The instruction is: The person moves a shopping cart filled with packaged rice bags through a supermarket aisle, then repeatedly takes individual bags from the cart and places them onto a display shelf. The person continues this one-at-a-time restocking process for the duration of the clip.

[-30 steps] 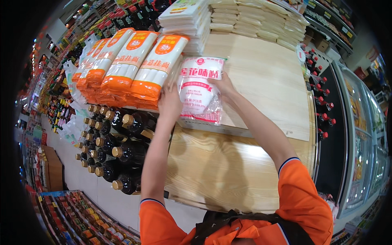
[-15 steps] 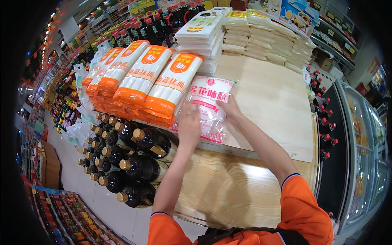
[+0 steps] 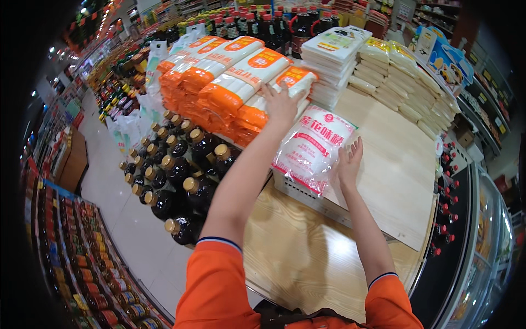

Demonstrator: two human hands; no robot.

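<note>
Currently, your left fingers [image 3: 270, 94] spread unclenched over the orange-and-white packets [image 3: 245, 74]; your right fingers [image 3: 357, 149] are loosely parted, the pink-and-white bag [image 3: 311, 147] lying just left of them on the surface [image 3: 392, 181].

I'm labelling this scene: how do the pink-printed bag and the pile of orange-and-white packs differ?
Colour: the pink-printed bag is white with pink print; the pile of orange-and-white packs has bold orange ends. Build: the bag is broad and flattish, while the pile is many long packs stacked. Hands: the left hand rests on the pile; the right hand is beside the bag. Both have shiny plastic wrapping.
</note>
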